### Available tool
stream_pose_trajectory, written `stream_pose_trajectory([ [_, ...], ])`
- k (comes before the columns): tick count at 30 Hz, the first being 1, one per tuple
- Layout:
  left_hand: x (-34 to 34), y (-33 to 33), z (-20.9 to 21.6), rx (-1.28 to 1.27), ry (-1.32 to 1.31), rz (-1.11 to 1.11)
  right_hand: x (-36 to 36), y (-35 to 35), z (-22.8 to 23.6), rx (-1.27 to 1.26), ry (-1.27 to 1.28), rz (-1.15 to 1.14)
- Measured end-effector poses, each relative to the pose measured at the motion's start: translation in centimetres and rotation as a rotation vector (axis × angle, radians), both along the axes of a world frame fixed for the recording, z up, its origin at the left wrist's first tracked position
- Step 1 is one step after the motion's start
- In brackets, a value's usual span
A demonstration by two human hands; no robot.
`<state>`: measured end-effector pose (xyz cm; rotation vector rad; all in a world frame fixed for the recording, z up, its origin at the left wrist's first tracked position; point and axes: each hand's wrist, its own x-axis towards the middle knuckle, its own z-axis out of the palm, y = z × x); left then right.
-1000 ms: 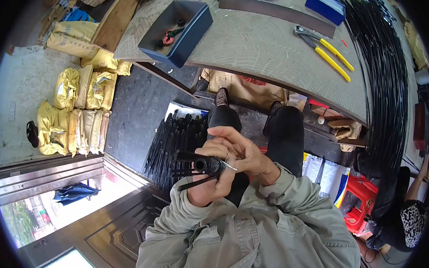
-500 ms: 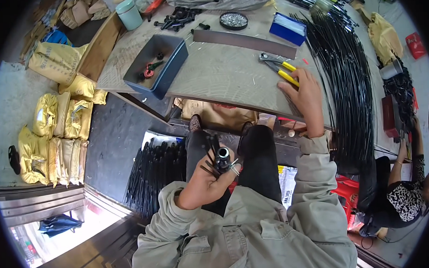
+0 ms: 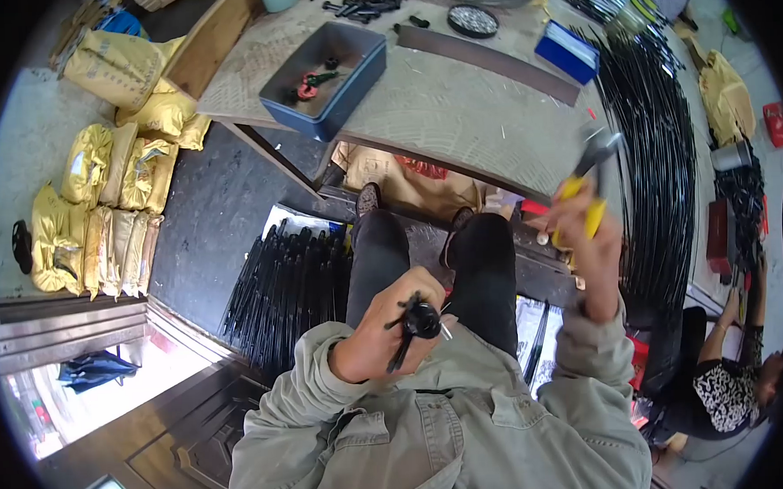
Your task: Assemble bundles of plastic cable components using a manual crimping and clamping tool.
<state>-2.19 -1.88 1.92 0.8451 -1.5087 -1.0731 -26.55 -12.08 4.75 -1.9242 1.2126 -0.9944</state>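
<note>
Over my lap, my left hand [image 3: 379, 331] is closed round a bundle of thin black ribs with a round black end [image 3: 424, 320], which looks like an umbrella frame. A short thin silvery piece sticks out beside it. My right hand [image 3: 594, 240], smeared by motion, grips yellow-handled pliers [image 3: 599, 151] in the air by the table's front edge, jaws pointing away from me. On the table [image 3: 456, 111] a grey-blue bin [image 3: 316, 117] holds a few black and red parts.
A metal strip [image 3: 488, 64], a dish of small silvery pieces [image 3: 473, 21] and a blue box [image 3: 567, 51] lie farther back. Long black rods [image 3: 655, 172] cover the right side. More black rods [image 3: 284, 293] stand by my left leg. A co-worker [image 3: 730, 387] sits at right.
My right hand has picked the pliers up off the table and drawn them back toward me. My left hand has tilted the black frame, so its open round end no longer faces up.
</note>
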Motion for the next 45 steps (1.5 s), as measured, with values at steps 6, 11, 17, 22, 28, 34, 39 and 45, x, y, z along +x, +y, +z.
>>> stream_pose_trajectory([
  [6, 0.4, -0.4, -0.9, -0.101, 0.049, -0.179, 2.0, 4.4, 4.5, -0.703, 0.780, 0.283],
  [11, 0.0, -0.1, -0.6, -0.076, 0.008, -0.215, 1.7, 4.8, 6.0, -0.814, 0.893, 0.344],
  [17, 0.5, -0.8, 0.3, -0.022, -0.011, -0.421, 0.4, 2.2, 7.8, -0.939, 1.051, 0.673],
  [22, 0.5, -0.8, -0.4, -0.082, -0.031, -0.344, 1.5, 0.6, 7.5, -1.294, 1.022, 0.500],
  [28, -0.2, -0.7, -0.4, -0.077, -0.044, -0.111, 1.7, 4.5, 3.2, -1.352, 1.130, 0.014],
  [34, -0.2, -1.3, -0.2, -0.091, -0.097, -0.014, 2.2, 5.3, -0.4, -1.303, 0.993, -0.231],
  [39, -0.6, -1.1, 0.0, -0.109, -0.065, 0.062, 3.1, 8.1, -3.5, -1.073, 0.856, -0.259],
  [45, -0.7, -0.5, -0.2, -0.087, -0.105, 0.100, 2.9, 9.0, -3.7, -0.874, 0.712, -0.136],
])
